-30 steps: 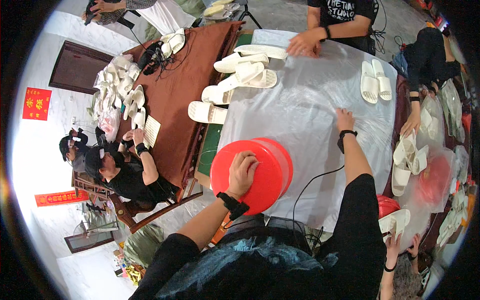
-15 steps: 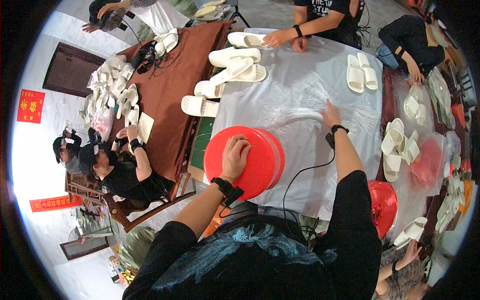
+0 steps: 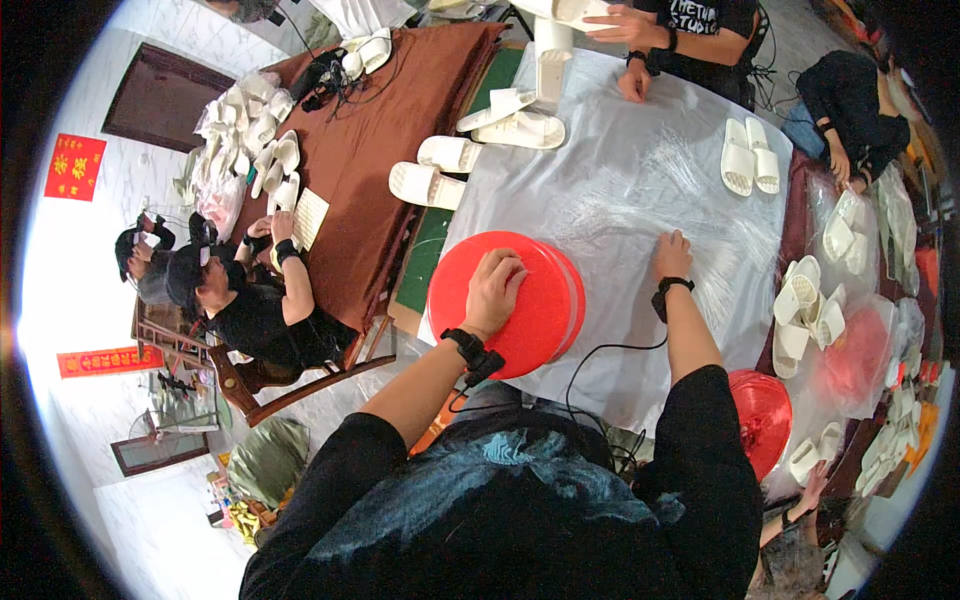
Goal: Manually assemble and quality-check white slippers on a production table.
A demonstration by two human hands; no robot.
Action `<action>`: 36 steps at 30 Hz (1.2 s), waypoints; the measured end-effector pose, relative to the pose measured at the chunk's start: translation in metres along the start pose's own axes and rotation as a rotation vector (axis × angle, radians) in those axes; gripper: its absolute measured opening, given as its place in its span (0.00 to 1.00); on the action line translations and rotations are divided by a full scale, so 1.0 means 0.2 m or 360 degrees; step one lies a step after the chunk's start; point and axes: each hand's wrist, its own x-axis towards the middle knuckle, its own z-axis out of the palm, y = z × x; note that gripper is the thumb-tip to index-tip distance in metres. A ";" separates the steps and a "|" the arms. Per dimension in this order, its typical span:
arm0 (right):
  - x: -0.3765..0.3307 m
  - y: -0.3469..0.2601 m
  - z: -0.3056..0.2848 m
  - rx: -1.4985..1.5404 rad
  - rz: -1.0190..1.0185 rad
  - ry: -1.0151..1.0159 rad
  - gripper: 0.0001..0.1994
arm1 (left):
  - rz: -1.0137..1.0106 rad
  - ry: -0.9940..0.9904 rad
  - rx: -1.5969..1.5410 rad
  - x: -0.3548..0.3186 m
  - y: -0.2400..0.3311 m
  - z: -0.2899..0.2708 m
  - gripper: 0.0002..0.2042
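Note:
My left hand (image 3: 496, 291) rests on the flat top of a large round red drum-like object (image 3: 455, 325). Its fingers are bent together in a pinch; whatever they hold is too small or hidden to make out. Farther right, my right hand (image 3: 673, 256) is down on a pale plastic sheet (image 3: 610, 180), fingers bent and close together. Shiny streaks, either fine strands or creases in the plastic, spread around it. Whether it grips any of them I cannot make out. Dark bands with small devices and black cables sit on both my wrists.
White slippers (image 3: 518, 128) lie along the table's left edge, with another pair (image 3: 750, 156) at its right. A co-worker's hand (image 3: 628, 25) lifts a slipper at the far side. A red roll (image 3: 760, 425) stands by my right arm. Another person sits left at a brown-covered table (image 3: 350, 150).
My right hand has drawn back toward me, its spread fingers now bent. My left hand stays on the red drum. The far co-worker has raised a slipper from the table.

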 end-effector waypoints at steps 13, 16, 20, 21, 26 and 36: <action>-0.03 -0.10 -0.31 0.0122 0.0084 -0.0347 0.26 | 0.0051 0.0075 -0.0060 -0.01 -0.04 0.00 0.05; -0.06 -0.10 -0.40 0.0076 -0.0025 -0.0177 0.25 | 0.0056 0.0090 -0.0089 -0.01 -0.02 0.00 0.05; -0.27 -0.32 -0.62 0.0775 -0.0420 0.0049 0.16 | -0.0001 0.0138 -0.0161 -0.03 -0.05 -0.01 0.05; -0.37 -0.40 -0.70 0.1297 -0.0431 -0.0104 0.14 | -0.0027 0.0155 -0.0230 -0.03 -0.05 -0.02 0.05; -0.83 -0.77 -0.87 0.1722 -0.0590 -0.0279 0.14 | -0.0132 0.0000 -0.0506 -0.05 -0.08 -0.04 0.05; -1.15 -1.19 -1.01 0.2273 -0.0546 -0.0008 0.08 | -0.0849 -0.0837 -0.1815 -0.02 -0.03 -0.34 0.09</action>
